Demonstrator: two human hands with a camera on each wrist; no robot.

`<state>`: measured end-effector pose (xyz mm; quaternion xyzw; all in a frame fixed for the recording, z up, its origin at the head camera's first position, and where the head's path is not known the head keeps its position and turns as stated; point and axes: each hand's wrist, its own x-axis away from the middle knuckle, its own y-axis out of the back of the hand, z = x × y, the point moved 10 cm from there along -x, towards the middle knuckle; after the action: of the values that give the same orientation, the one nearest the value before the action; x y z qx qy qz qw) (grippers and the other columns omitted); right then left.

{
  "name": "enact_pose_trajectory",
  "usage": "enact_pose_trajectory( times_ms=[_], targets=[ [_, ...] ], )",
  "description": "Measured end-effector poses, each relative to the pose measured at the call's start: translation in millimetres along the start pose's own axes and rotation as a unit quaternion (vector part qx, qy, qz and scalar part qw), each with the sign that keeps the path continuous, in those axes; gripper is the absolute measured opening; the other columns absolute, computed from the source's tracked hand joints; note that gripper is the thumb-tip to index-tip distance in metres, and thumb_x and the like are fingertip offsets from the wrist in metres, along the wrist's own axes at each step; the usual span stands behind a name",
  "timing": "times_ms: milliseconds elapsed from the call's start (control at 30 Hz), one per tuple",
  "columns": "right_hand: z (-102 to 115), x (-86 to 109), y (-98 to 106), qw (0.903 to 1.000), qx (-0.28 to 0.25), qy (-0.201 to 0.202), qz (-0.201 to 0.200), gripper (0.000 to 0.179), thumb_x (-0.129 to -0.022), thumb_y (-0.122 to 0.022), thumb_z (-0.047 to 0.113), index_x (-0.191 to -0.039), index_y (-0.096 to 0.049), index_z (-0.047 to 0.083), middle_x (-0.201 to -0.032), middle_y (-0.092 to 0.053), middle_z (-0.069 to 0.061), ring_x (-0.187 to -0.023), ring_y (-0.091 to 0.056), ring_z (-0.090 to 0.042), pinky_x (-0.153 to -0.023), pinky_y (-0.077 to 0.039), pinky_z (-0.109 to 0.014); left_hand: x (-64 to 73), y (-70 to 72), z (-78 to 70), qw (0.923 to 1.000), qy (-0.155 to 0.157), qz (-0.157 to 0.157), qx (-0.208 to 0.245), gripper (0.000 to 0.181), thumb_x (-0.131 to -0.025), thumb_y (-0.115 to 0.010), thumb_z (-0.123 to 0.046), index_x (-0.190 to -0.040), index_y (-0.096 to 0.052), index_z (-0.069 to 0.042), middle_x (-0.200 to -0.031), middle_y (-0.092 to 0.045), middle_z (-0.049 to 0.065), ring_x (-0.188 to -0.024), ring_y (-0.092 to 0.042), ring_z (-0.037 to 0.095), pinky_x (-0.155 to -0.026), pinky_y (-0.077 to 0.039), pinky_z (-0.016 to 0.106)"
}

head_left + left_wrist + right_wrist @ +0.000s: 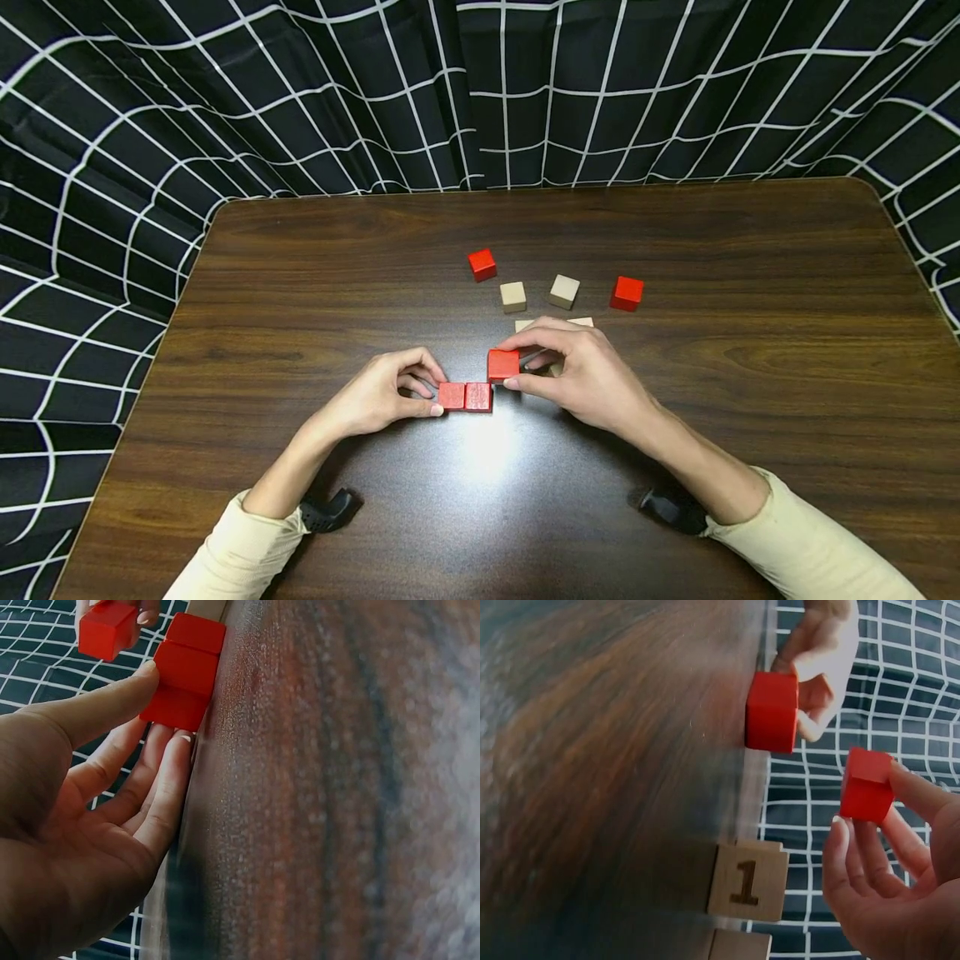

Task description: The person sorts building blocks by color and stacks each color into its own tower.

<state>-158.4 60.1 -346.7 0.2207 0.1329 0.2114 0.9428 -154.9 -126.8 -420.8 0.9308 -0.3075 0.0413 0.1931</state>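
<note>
Two red cubes sit side by side on the table, the left one (452, 396) touching the right one (478, 397). My left hand (378, 396) pinches the left cube between thumb and fingers, as the left wrist view also shows. Another red cube (503, 365) is gripped by the thumb and fingertips of my right hand (588, 371). In the right wrist view this held cube (868, 785) is off the table, up and to the right of the pair. Behind and under my right hand, pale wooden cubes (580, 322) are partly hidden.
Farther back on the brown table (337, 267) lie a red cube (482, 264), two pale wooden cubes (513, 296) and, to the right, another red cube (627, 293). One wooden cube (748, 883) bears a "1". A black gridded curtain (300, 92) surrounds the table.
</note>
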Motion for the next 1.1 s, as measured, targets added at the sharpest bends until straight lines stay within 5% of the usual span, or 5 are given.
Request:
enact_pose_trajectory(
  times_ms=[1100],
  targets=[
    [2.2, -14.4, -37.6, 0.9995, -0.013, -0.006, 0.029, 0.032, -0.074, -0.087, 0.006, -0.102, -0.074, 0.011, -0.098, -0.070, 0.004, -0.081, -0.070, -0.014, -0.072, -0.060, -0.028, 0.0, 1.0, 1.0, 0.9999, 0.000, 0.011, 0.005, 0.036, -0.078, -0.082, 0.002, -0.109, -0.062, -0.003, -0.110, -0.064, 0.011, -0.097, -0.067, 0.022, -0.085, -0.058, 0.029]
  ],
)
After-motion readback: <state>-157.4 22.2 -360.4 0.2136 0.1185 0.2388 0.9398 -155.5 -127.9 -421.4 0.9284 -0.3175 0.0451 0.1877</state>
